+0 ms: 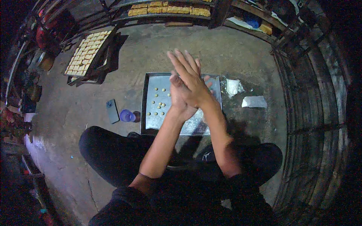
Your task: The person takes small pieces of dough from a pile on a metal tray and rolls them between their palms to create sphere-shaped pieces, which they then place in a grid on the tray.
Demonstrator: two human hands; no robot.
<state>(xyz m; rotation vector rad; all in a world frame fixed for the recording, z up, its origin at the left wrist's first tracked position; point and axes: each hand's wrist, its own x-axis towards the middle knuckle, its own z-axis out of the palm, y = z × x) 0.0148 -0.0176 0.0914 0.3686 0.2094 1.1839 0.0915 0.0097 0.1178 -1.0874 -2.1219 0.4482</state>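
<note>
My left hand (178, 97) and my right hand (195, 84) are pressed palm to palm above a metal baking tray (183, 130). The right hand lies across the top, its fingers stretched forward. Whatever may be between the palms is hidden. Several small pale balls, probably dough (160, 104), sit spread over the left half of the tray. White powder dusts the tray's near right part. The hands and forearms cover much of the tray's middle and right side.
Right of the tray are a pile of white powder (232, 87) and a white packet (254, 101). A purple cup (127, 115) and a phone (112, 111) are on the left. Farther off stand a tray of pale baked pieces (88, 53) and shelved bread (169, 10).
</note>
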